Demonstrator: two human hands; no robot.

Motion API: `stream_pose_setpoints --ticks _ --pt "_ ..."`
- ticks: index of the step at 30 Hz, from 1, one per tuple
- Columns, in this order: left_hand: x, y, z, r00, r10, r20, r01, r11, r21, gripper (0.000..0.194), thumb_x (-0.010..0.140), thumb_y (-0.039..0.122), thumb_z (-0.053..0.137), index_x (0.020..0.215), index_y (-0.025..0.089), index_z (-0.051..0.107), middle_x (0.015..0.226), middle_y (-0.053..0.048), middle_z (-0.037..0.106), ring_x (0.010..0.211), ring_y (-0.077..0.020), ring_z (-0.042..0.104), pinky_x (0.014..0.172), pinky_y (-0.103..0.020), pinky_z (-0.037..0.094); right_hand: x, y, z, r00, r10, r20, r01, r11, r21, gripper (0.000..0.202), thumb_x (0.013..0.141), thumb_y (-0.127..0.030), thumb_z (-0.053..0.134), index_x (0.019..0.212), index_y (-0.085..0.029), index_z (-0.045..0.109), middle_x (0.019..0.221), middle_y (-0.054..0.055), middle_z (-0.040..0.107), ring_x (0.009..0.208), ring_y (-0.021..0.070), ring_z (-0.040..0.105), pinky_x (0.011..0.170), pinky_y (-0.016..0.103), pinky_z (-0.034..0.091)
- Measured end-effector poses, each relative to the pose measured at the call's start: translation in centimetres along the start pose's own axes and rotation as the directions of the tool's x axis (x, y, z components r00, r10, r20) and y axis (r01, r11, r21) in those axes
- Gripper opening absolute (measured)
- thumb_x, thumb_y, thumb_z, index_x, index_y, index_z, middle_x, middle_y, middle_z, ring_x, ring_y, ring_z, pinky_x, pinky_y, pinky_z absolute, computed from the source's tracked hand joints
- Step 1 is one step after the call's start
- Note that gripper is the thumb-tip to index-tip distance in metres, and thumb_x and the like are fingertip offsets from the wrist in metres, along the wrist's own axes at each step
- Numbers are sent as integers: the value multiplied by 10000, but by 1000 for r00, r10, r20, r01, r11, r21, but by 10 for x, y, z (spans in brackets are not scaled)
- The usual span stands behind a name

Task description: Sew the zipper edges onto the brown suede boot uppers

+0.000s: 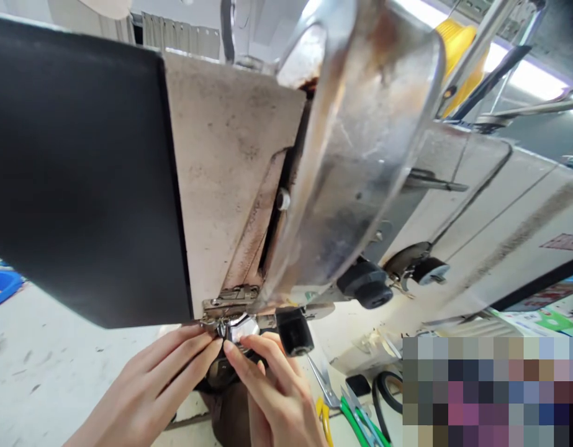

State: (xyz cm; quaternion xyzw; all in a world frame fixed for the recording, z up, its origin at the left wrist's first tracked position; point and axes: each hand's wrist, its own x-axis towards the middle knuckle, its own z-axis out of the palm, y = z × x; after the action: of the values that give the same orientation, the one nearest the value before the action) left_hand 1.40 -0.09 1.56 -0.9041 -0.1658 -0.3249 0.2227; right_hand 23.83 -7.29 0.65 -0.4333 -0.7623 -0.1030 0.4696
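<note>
A sewing machine [230,155] fills the middle of the view, with its metal presser foot area [242,326] low down. Right below it, my left hand [151,379] comes in from the left, its fingers together and their tips on the edge of a dark brown piece of material [233,413]. My right hand [279,388] grips the same piece from the other side, thumb and fingers bent close to the foot. The piece looks smooth, like leather, and hangs down between both hands. Its upper edge is mostly hidden by fingers and metal.
Green-handled scissors [354,422] and a yellow-handled tool [323,416] lie right of my hands, beside a black roll of tape [389,391]. A dark panel [81,174] covers the left. A blue container [2,285] stands at the left edge. A yellow thread cone [463,56] is above.
</note>
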Motion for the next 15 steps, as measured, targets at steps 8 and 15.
stream_pose_setpoints --ticks 8,15 --pt "-13 2 2 997 46 -60 -42 997 64 539 978 98 421 1516 131 429 1415 -42 633 1390 -141 509 1221 -248 351 1 -3 -3 1000 22 5 -21 993 -116 377 976 -47 426 1206 -208 679 1099 99 717 1041 186 693 797 214 592" --pt "-9 0 17 985 -38 -170 29 998 -57 532 979 53 469 1500 157 447 1282 -66 710 1337 -158 561 1158 -316 455 8 4 -6 999 22 29 -24 998 58 451 894 -27 431 1248 -204 648 1163 117 694 1001 175 718 819 241 606"
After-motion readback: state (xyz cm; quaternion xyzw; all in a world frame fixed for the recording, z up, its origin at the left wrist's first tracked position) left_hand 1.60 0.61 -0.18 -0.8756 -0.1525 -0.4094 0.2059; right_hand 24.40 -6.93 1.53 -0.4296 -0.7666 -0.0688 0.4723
